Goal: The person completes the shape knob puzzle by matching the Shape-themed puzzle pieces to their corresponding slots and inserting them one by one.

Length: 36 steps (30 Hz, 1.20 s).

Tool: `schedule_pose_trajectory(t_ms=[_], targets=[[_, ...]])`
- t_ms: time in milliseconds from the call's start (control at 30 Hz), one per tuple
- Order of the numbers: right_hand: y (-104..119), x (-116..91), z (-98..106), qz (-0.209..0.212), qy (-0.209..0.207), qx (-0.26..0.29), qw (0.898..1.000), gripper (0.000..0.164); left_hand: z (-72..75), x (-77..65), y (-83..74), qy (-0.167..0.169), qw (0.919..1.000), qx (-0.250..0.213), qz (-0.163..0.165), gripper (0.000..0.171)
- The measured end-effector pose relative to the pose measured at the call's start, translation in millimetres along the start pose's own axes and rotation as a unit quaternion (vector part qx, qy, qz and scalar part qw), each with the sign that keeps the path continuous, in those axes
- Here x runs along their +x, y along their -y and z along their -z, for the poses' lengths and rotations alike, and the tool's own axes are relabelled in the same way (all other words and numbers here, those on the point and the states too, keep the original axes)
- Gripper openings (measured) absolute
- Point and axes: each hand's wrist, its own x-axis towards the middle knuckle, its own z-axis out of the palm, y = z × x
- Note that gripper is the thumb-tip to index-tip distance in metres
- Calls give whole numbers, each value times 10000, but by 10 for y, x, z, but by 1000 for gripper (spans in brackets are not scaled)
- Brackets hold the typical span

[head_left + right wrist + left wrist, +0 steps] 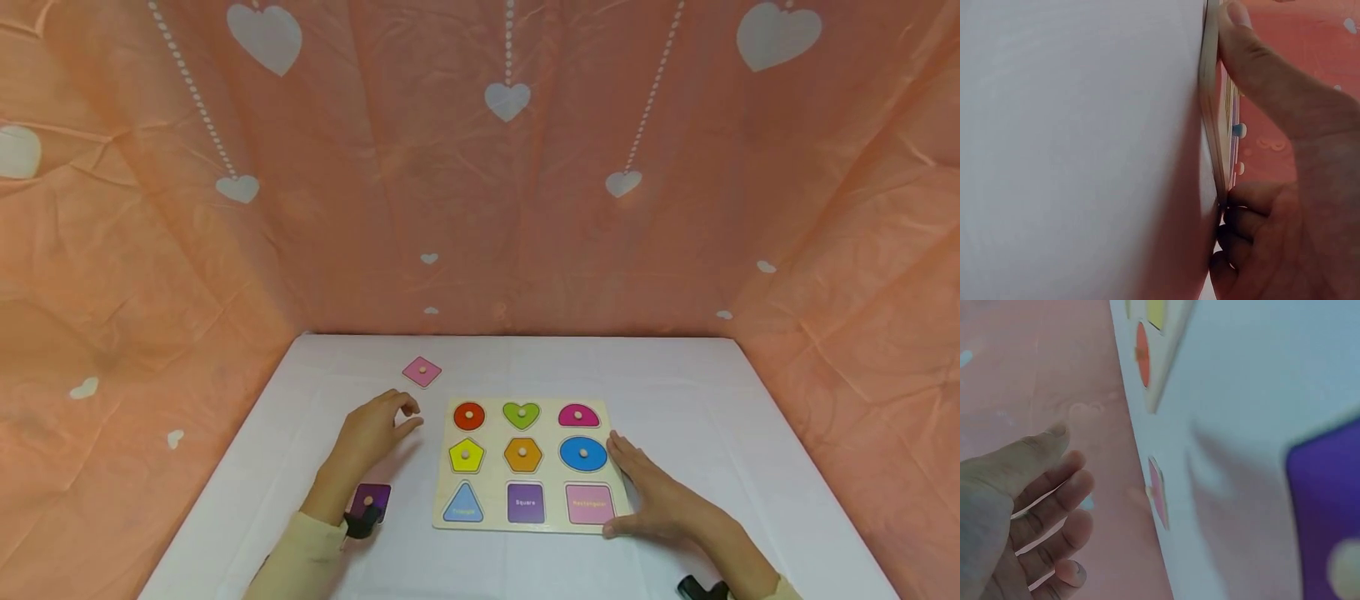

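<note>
Pink diamond piece (422,372) lies on the bench (675,392), 1 o'clock from the left hand (373,429), which is loosely curled and empty. Right hand (651,493), spread, touches the board (495,471) at 4 o'clock, gripping nothing; uneven pressure could skid it. Low wrist camera (363,523) might drag the purple square piece (380,493).

This looks like a small curtained booth set around a tabletop; the kind of building it stands in cannot be told. Beyond the left hand (372,433) and the right hand (660,498) hangs a creased peach-orange cloth-like backdrop (457,192), printed with pale hearts (507,102) and dotted white strings (189,79). Matching peach-orange side panels (105,467) rise outward of each hand, enclosing three sides. Beneath the hands spreads a flat white table surface (675,408), its far edge against the backdrop.
</note>
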Motion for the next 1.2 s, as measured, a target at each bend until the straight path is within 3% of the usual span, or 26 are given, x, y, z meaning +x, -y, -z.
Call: schedule_pose_trajectory(t_ms=[667,1200], targets=[[-5,2,-3,58,-81,-77,9999,137,201,-434,392,-116,9984,-60,546,14],[13,-1,3,131,-78,-45,9999,135,233,-747,683,281,9946,-126,990,14]])
